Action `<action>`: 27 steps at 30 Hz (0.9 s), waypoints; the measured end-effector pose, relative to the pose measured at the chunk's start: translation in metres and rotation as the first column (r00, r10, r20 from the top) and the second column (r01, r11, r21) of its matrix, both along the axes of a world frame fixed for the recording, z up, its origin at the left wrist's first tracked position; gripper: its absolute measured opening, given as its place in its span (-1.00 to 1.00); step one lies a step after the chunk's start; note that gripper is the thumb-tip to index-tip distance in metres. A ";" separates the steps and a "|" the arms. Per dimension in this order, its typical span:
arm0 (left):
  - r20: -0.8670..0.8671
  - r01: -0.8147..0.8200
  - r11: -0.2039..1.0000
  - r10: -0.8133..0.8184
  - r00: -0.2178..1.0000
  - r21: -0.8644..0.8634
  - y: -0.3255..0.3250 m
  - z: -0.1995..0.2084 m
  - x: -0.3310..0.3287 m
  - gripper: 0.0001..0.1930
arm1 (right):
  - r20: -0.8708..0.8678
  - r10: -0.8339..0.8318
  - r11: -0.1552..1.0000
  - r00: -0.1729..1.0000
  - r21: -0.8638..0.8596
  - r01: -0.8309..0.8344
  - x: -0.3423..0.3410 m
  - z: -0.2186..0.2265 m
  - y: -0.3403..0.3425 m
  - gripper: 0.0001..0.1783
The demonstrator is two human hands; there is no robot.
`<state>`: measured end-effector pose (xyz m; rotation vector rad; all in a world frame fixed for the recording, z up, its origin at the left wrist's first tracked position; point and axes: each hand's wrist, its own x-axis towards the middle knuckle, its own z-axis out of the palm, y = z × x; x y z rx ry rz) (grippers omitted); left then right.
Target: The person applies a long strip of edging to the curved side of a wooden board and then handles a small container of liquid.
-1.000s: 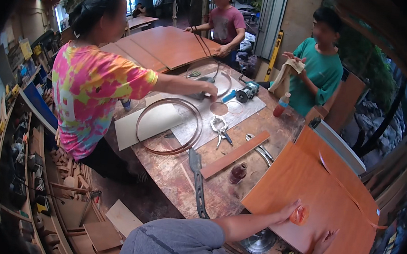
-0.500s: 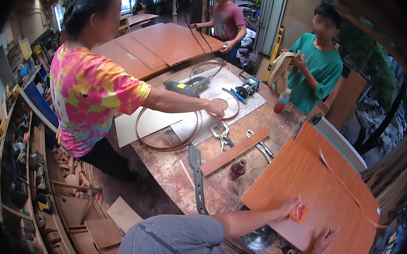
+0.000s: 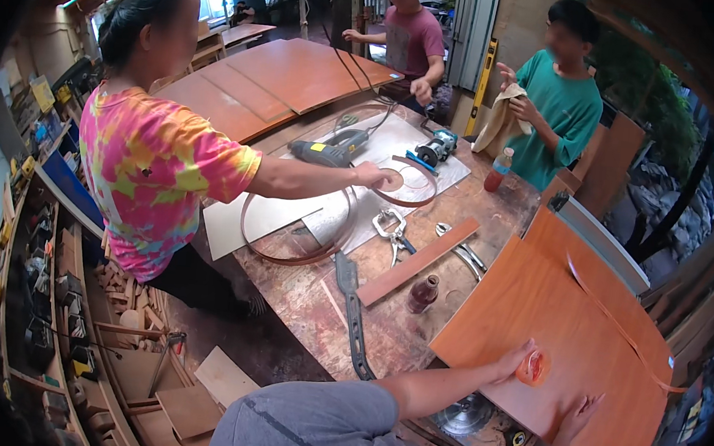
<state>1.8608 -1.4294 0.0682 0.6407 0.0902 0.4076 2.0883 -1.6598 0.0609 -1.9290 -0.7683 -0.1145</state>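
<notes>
My left hand [image 3: 515, 362] holds a small round orange translucent thing with red in its middle [image 3: 534, 368], over the orange-brown wood-faced panel [image 3: 573, 327]. Its exact kind is too small to make out. Closer to the panel's near edge, my right hand [image 3: 581, 413] has its fingers stretched out and holds nothing. A long thin brown strip [image 3: 612, 315] curves across the panel's right part and hangs past its edge.
A circular saw blade [image 3: 463, 415] and a tape measure [image 3: 515, 439] lie below my left forearm. On the workbench are a dark bottle [image 3: 423, 294], a wooden slat [image 3: 417, 262], locking clamps [image 3: 390, 230], bent wooden rings [image 3: 296, 260] and power tools [image 3: 329, 149]. Three other people stand around.
The view has shifted slightly; my hands stay nearly where they were over the panel. The tie-dye-shirted person's hand has drawn left along the small ring, and the far person's hand has left the far panel.
</notes>
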 end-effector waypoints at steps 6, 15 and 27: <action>-0.015 -0.080 0.996 0.080 0.997 -0.046 -0.003 -0.005 0.008 -0.37 | 0.019 -0.016 0.999 1.000 -0.045 0.017 0.006 -0.002 0.000 -0.34; -0.027 -0.155 0.984 0.153 0.988 -0.093 -0.002 -0.014 0.005 -0.44 | 0.022 0.052 0.998 0.998 0.035 -0.052 -0.006 0.003 0.020 -0.35; 0.031 -0.083 0.997 0.083 0.996 -0.004 0.005 -0.018 0.005 -0.42 | 0.006 0.034 0.999 0.999 0.001 -0.034 -0.007 0.001 0.015 -0.34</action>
